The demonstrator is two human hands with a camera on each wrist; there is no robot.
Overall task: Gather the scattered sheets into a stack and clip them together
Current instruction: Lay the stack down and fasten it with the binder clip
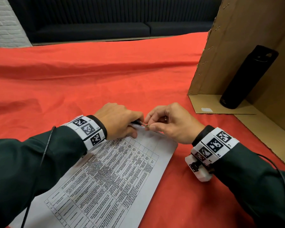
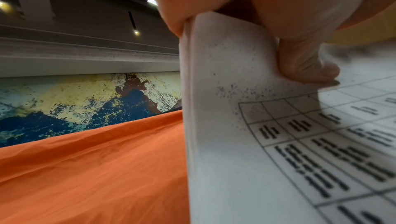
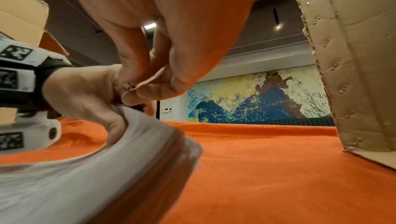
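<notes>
The sheets [image 1: 115, 175] already lie gathered in one stack under the left hand [image 1: 120, 120], which pinches their far corner. The right hand [image 1: 169, 122], just beside it, pinches a small metal clip [image 1: 143, 124] at that corner; clipping looks unfinished

Stack of sheets [image 1: 115, 175] lying on cloth-covered worktop [image 1: 89, 76], near front edge, angled. Left hand [image 1: 117, 120] and right hand [image 1: 171, 122] meeting at stack's far corner, clip [image 1: 141, 123] between them. Cardboard box [image 1: 247, 46] on worktop to the right, behind right hand. Bottle [image 1: 248, 78] upright inside box.
</notes>
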